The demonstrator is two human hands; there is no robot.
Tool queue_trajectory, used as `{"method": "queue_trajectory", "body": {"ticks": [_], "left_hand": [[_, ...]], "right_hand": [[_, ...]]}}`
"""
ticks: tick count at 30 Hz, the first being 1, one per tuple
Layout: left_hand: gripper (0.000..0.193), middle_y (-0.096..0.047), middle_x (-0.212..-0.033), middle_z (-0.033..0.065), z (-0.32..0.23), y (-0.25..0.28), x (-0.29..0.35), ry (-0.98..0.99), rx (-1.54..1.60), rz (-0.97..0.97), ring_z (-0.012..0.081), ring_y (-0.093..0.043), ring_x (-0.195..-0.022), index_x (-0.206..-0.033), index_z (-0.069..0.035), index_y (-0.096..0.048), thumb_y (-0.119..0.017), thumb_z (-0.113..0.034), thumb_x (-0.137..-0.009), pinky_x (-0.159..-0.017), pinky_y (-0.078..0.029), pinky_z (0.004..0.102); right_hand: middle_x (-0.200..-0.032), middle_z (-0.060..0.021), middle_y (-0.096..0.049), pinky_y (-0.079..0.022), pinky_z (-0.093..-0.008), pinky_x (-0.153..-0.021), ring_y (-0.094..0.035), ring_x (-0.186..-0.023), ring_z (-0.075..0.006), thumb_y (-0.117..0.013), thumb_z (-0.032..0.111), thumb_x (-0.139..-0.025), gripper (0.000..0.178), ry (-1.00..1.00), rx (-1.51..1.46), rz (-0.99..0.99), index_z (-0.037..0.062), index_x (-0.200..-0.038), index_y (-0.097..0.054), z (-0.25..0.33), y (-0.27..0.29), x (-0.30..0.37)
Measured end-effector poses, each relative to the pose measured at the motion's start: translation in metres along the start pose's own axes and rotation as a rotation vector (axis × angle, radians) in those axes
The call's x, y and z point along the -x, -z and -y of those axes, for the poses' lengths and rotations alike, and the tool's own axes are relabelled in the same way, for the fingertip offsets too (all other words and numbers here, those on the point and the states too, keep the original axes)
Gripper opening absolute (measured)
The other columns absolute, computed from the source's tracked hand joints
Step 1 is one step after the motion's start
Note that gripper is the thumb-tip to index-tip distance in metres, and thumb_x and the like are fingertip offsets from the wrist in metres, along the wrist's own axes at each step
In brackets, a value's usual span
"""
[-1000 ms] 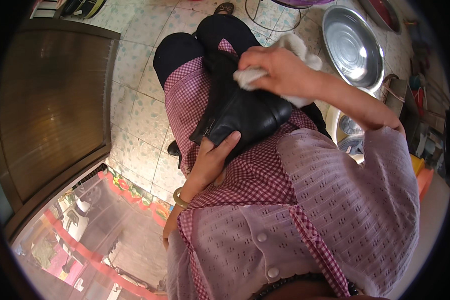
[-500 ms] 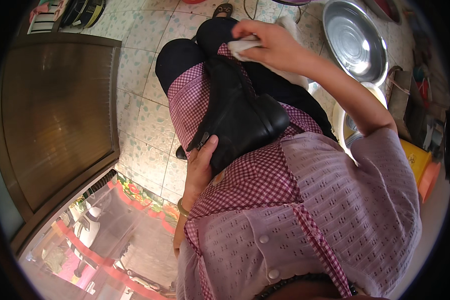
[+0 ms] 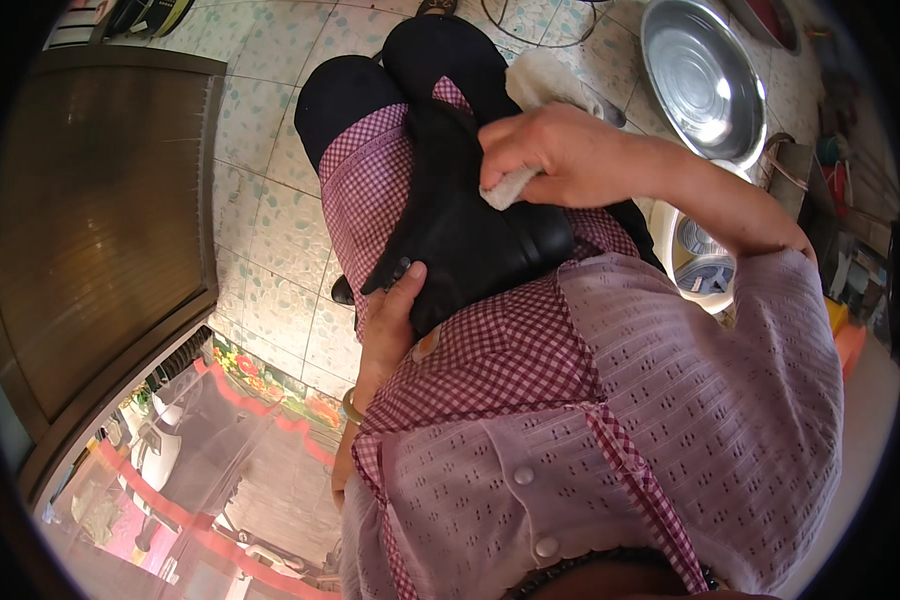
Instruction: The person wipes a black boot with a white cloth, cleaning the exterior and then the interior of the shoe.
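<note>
"What did the hands have hold of?"

"The left hand [image 3: 390, 310] gripped a black boot [image 3: 470, 240] by its open top, the thumb lying beside the zip pull [image 3: 402, 268]. I couldn't see the other fingers. The right hand [image 3: 560, 155] was clenched on a white cloth [image 3: 515, 185], one end of it against the boot's sole edge, just ahead of the heel."

"Which way did the boot point?"

"It lay on its side across the lap, on the checked apron [image 3: 520, 340]. The toe pointed away from the body, toward the knees, the heel stuck out to the right, and the opening faced left and back. So its long axis, heel to toe, slanted away and leftward."

"How many things did you count?"

"One boot, one cloth, one bangle [image 3: 352, 407] on the left wrist. Off to the right were one shiny metal basin [image 3: 705, 90], part of a reddish basin [image 3: 765, 25] beyond it, and one white bucket [image 3: 665, 225] nearer the body."

"And the room?"

"The floor [image 3: 270, 230] was pale tile flecked with blue-green. A brown-framed panel [image 3: 105, 230] stood on the left, and nearer, a clear plastic sheet [image 3: 220, 450] with red trim."
</note>
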State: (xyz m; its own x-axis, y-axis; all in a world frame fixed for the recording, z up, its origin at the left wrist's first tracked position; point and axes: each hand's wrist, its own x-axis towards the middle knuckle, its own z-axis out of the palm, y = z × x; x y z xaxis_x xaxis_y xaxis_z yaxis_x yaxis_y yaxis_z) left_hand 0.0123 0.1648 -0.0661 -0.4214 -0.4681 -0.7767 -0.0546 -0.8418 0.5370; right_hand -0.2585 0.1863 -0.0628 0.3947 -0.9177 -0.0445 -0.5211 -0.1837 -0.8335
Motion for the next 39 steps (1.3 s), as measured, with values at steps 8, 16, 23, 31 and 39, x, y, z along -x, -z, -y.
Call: {"method": "queue_trajectory", "body": {"ticks": [8,16,23,31,39], "left_hand": [[0.042,-0.061,-0.113,0.0113,-0.007,0.004,-0.008,0.086,0.052,0.082,0.0147,-0.059,-0.098,-0.121,0.003,-0.052,-0.059,-0.024,-0.09,-0.084,-0.047,0.0255],[0.044,-0.059,-0.114,0.0098,-0.028,-0.031,-0.004,-0.283,-0.514,0.212,0.016,-0.055,-0.104,-0.122,0.003,-0.053,-0.06,-0.027,-0.089,-0.092,-0.042,0.0285],[0.043,-0.054,-0.125,0.0156,-0.076,-0.06,-0.016,-0.241,0.292,0.442,0.0237,-0.055,-0.114,-0.127,0.006,-0.045,-0.044,-0.025,-0.097,-0.099,-0.042,0.0368],[0.043,-0.056,-0.122,0.0176,-0.105,-0.054,-0.054,-0.257,0.586,0.627,0.0283,-0.054,-0.111,-0.122,0.004,-0.049,-0.04,-0.03,-0.098,-0.102,-0.037,0.043],[0.054,-0.046,-0.136,0.0153,-0.133,-0.067,-0.015,-0.603,0.728,0.651,0.0293,-0.043,-0.125,-0.131,0.004,-0.042,-0.037,-0.039,-0.097,-0.109,-0.028,0.0428]], "right_hand": [[-0.082,-0.0044,-0.056,-0.047,-0.0384,-0.066,-0.06,-0.08,-0.0284,-0.061,-0.001,-0.067,0.022,0.094,-0.101,0.084,0.0096,-0.086,-0.061,0.028,0.008,0.014],[-0.09,-0.0056,-0.059,-0.048,-0.0324,-0.074,-0.061,-0.085,-0.0227,-0.063,0.008,-0.078,0.019,-0.018,0.145,-0.326,0.0072,-0.097,-0.059,-0.023,0.01,0.011],[-0.084,-0.0119,-0.063,-0.049,-0.033,-0.07,-0.062,-0.079,-0.021,-0.057,0.029,-0.088,0.028,0.117,-0.071,-0.928,0.0026,-0.097,-0.064,0.034,0.06,-0.002],[-0.085,-0.0074,-0.053,-0.047,-0.0363,-0.06,-0.058,-0.076,-0.0263,-0.064,0.012,-0.069,0.023,0.33,0.498,-1.007,0.0109,-0.092,-0.058,0.033,-0.022,-0.051],[-0.087,-0.0129,-0.055,-0.047,-0.0362,-0.07,-0.057,-0.079,-0.0284,-0.06,0.009,-0.076,0.02,0.414,0.201,-1.148,0.0046,-0.095,-0.06,0.06,0.032,-0.065]]}}
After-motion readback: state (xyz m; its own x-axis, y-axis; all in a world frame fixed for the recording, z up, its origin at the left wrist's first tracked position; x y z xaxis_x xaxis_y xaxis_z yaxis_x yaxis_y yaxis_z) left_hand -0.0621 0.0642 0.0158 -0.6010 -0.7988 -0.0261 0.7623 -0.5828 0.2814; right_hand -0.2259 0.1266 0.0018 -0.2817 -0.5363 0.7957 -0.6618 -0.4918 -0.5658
